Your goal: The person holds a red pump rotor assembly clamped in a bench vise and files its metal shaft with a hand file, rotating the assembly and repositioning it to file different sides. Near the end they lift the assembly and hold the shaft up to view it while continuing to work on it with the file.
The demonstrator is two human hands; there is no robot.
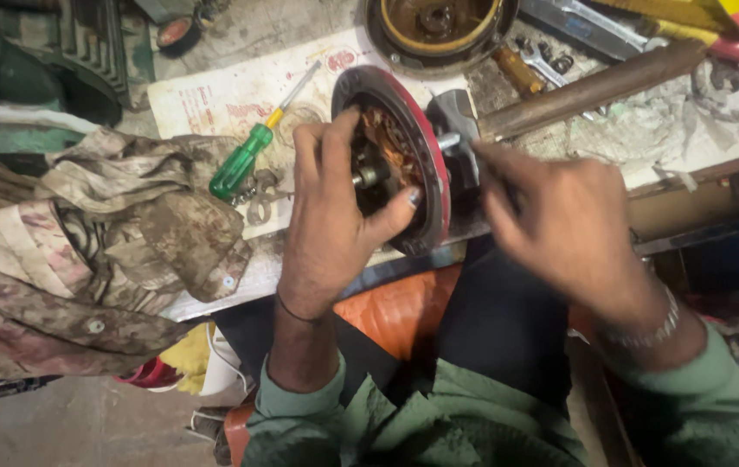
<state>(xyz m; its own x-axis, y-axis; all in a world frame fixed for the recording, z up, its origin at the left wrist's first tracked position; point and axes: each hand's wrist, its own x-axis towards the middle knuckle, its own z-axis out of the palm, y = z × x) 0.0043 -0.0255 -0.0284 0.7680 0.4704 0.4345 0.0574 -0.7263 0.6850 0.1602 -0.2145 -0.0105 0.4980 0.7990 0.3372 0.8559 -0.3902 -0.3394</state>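
Obs. Landmark: the round motor housing (404, 160) with the red rim, standing on edge on the white paper sheet (214, 95) at the middle of the bench.

Left hand (330, 216): closed on the housing. Fingers curl over the near rim, thumb (391, 212) pressed against the rim's lower edge. Copper-coloured windings and a short steel shaft stub (369, 175) show inside the opening, just right of the fingers.

Right hand (564, 225): just right of the housing, blurred. It is closed about the hammer (508, 112) near its grey metal head (exact finger positions not readable through the blur). The head touches or nearly touches the housing's back side; the wooden handle runs up and to the right from there.

Left of the housing: green-handled screwdriver (248, 147) lying on the paper, tip pointing toward the housing's upper edge. Small metal parts (259, 197) lie just below it. Further left, a crumpled, dirty camouflage cloth (101, 251).

Above the housing: a second round casing (439, 30), open side up. Right of that, spanners (551, 56) lie on the bench.
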